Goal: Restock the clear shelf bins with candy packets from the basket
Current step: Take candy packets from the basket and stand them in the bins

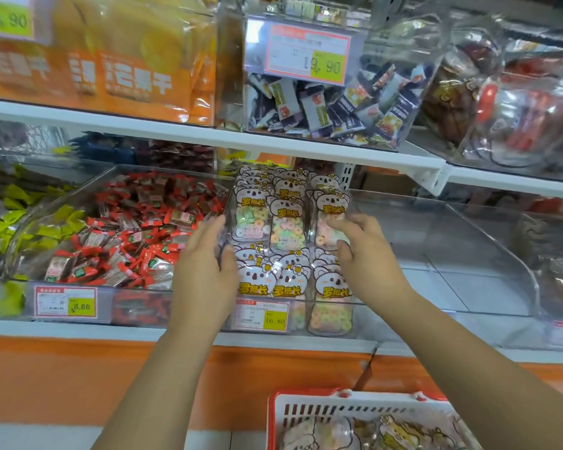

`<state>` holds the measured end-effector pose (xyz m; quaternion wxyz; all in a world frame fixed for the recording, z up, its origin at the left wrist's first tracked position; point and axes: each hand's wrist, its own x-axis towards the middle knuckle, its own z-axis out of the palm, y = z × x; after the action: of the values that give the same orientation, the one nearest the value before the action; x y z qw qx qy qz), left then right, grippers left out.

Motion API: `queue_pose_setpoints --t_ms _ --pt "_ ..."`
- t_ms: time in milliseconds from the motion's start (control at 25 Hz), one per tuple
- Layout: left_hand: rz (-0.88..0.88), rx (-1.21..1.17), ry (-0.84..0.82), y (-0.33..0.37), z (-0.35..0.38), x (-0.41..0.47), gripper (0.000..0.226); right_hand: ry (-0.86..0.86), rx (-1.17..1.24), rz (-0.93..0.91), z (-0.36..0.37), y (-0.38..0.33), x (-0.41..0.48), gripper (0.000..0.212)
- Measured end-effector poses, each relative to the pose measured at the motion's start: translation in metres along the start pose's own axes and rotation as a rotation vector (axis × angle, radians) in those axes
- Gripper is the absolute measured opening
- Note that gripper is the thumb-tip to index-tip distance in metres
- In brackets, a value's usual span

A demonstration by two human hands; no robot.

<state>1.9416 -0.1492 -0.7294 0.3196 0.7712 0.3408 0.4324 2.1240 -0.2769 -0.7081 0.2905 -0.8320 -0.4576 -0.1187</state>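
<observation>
White shelf boards [176, 133], orange base panel [78, 378] below; price tag [307, 56] on upper bin; bright even light.

The shelf bins [452, 248] are formed of clear plastic — smooth, glossy; the candy packets [286, 230] are sealed in shiny transparent film. The basket [355, 399] is moulded in white plastic, red-rimmed; the price label [262, 315] is printed on paper.
</observation>
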Motion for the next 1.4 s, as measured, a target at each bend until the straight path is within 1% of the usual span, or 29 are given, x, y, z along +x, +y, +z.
queue_pose_setpoints --t_ms 80,120,200,280,320,360,440,480,560,640,680,720,800,840,920,1000,1080,1160,1280,1360,1400 --pt "0.175 -0.026 0.068 0.018 0.004 -0.019 0.042 0.091 0.183 0.013 -0.023 0.0 -0.039 0.033" --pt "0.249 -0.07 0.037 0.027 0.009 -0.03 0.038 0.112 0.233 0.034 -0.032 0.007 -0.058 0.032" --pt "0.294 -0.181 -0.163 0.044 0.026 -0.059 0.032 0.127 0.266 0.107 -0.045 0.029 -0.1 0.033" --pt "0.278 -0.197 -0.405 0.055 0.048 -0.09 0.028 0.094 0.264 0.2 -0.052 0.059 -0.14 0.036" --pt "0.269 -0.154 -0.527 0.057 0.062 -0.106 0.026 0.031 0.26 0.274 -0.055 0.075 -0.157 0.035" --pt "0.245 -0.108 -0.662 0.059 0.076 -0.124 0.026 -0.07 0.219 0.359 -0.058 0.096 -0.177 0.032" --pt "0.175 -0.041 -0.903 0.056 0.103 -0.157 0.028 -0.337 0.062 0.5 -0.066 0.138 -0.209 0.026" --pt "0.136 -0.016 -0.994 0.054 0.115 -0.173 0.028 -0.462 0.005 0.556 -0.071 0.16 -0.227 0.025" --pt "0.044 0.021 -1.135 0.05 0.137 -0.203 0.03 -0.606 -0.007 0.662 -0.083 0.2 -0.261 0.025" --pt "-0.053 0.033 -1.222 0.046 0.157 -0.229 0.031 -0.695 -0.014 0.709 -0.087 0.227 -0.286 0.041" --pt "-0.111 0.027 -1.245 0.045 0.167 -0.24 0.031 -0.735 -0.033 0.696 -0.084 0.236 -0.295 0.051" --pt "-0.164 0.014 -1.255 0.044 0.176 -0.25 0.03 -0.77 -0.101 0.65 -0.077 0.241 -0.303 0.059" --pt "-0.24 -0.017 -1.266 0.041 0.194 -0.268 0.03 -0.809 -0.304 0.47 -0.061 0.245 -0.314 0.066" --pt "-0.279 -0.029 -1.277 0.039 0.201 -0.276 0.03 -0.831 -0.36 0.374 -0.054 0.244 -0.317 0.07" --pt "-0.359 -0.048 -1.299 0.035 0.211 -0.289 0.028 -0.899 -0.449 0.251 -0.043 0.242 -0.318 0.077" --pt "-0.386 -0.031 -1.306 0.032 0.215 -0.298 0.025 -0.928 -0.57 0.165 -0.038 0.244 -0.318 0.079" --pt "-0.413 -0.034 -1.292 0.03 0.215 -0.301 0.022 -0.877 -0.647 0.109 -0.034 0.244 -0.318 0.076" --pt "-0.478 -0.076 -1.257 0.028 0.214 -0.301 0.022 -0.805 -0.633 0.11 -0.033 0.247 -0.319 0.067" --pt "-0.549 -0.12 -1.215 0.027 0.212 -0.3 0.027 -0.708 -0.523 0.137 -0.039 0.254 -0.318 0.048" --pt "-0.597 -0.166 -1.194 0.026 0.211 -0.298 0.033 -0.633 -0.402 0.159 -0.041 0.252 -0.318 0.038" --pt "-0.625 -0.2 -1.184 0.026 0.209 -0.297 0.034 -0.563 -0.292 0.222 -0.041 0.246 -0.318 0.037"
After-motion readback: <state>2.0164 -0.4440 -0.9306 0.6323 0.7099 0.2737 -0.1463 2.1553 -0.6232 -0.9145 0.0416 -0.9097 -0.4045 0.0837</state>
